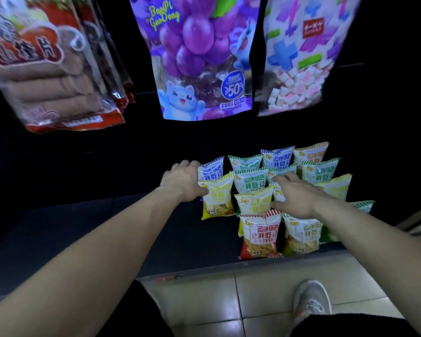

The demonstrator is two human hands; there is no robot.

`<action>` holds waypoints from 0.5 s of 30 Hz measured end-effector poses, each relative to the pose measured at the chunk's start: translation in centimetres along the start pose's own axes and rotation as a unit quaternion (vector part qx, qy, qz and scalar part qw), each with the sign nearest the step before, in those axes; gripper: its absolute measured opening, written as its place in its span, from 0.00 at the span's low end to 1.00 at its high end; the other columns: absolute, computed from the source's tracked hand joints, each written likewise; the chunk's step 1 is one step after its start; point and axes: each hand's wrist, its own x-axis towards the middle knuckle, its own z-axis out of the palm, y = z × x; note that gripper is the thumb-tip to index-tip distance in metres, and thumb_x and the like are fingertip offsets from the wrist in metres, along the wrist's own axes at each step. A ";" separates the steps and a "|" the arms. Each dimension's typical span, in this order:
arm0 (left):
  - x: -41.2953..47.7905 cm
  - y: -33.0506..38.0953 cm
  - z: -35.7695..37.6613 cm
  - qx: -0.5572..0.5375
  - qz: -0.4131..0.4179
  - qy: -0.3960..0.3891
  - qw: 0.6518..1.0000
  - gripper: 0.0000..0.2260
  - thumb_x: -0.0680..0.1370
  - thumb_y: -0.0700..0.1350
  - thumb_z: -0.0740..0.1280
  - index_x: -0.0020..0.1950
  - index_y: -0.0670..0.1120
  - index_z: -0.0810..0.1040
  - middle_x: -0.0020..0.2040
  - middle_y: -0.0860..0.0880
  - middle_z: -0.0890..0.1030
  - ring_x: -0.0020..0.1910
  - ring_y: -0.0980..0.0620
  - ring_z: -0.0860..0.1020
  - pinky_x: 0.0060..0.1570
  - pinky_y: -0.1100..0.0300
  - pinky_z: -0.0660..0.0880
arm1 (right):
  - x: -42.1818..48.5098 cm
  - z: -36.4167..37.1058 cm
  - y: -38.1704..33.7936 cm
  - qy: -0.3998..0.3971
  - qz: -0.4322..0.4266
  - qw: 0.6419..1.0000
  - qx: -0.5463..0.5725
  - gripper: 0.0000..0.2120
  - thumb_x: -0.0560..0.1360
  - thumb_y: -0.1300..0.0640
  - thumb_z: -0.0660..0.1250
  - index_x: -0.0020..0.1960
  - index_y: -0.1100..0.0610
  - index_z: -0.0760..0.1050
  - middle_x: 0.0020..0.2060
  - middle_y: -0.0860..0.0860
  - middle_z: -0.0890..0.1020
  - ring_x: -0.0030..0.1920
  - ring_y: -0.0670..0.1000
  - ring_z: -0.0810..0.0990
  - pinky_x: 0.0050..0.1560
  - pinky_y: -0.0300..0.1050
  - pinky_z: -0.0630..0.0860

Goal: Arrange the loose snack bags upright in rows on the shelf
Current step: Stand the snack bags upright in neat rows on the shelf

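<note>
Fingers of the left hand [181, 182] are curled around a yellow snack bag [216, 199] at ten o'clock of the cluster; right hand [295, 195] is spread open on upright bags [254, 201] rowed on the dark shelf [107, 227].

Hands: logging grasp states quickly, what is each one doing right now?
Left hand: closed on the yellow snack bag at the row's left end.
Right hand: open, fingers spread, resting on the bags, gripping nothing.
</note>
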 end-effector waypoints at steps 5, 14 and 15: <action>0.3 -1.4 -1.6 0.070 0.012 0.002 0.997 0.43 0.70 0.65 0.71 0.78 0.50 0.58 0.73 0.46 0.67 0.71 0.43 0.66 0.67 0.46 0.66 | 1.7 -1.0 -1.1 -0.002 -0.008 1.000 -0.002 0.40 0.78 0.42 0.66 0.81 0.51 0.49 0.79 0.54 0.54 0.75 0.59 0.65 0.70 0.54 0.67; 9.9 -2.9 5.8 0.007 0.049 -0.058 0.997 0.49 0.66 0.69 0.72 0.80 0.54 0.52 0.79 0.51 0.58 0.76 0.45 0.57 0.73 0.46 0.60 | 15.7 1.6 -1.2 0.012 -0.042 0.999 -0.028 0.47 0.75 0.41 0.71 0.82 0.51 0.47 0.80 0.52 0.51 0.78 0.57 0.57 0.73 0.55 0.65; 10.8 -2.8 6.9 -0.005 0.046 -0.061 0.997 0.51 0.66 0.69 0.72 0.80 0.54 0.49 0.80 0.51 0.55 0.77 0.45 0.53 0.75 0.46 0.57 | 17.3 2.2 -1.1 0.020 -0.046 0.998 -0.033 0.46 0.75 0.41 0.71 0.82 0.51 0.47 0.80 0.52 0.52 0.78 0.57 0.57 0.72 0.54 0.65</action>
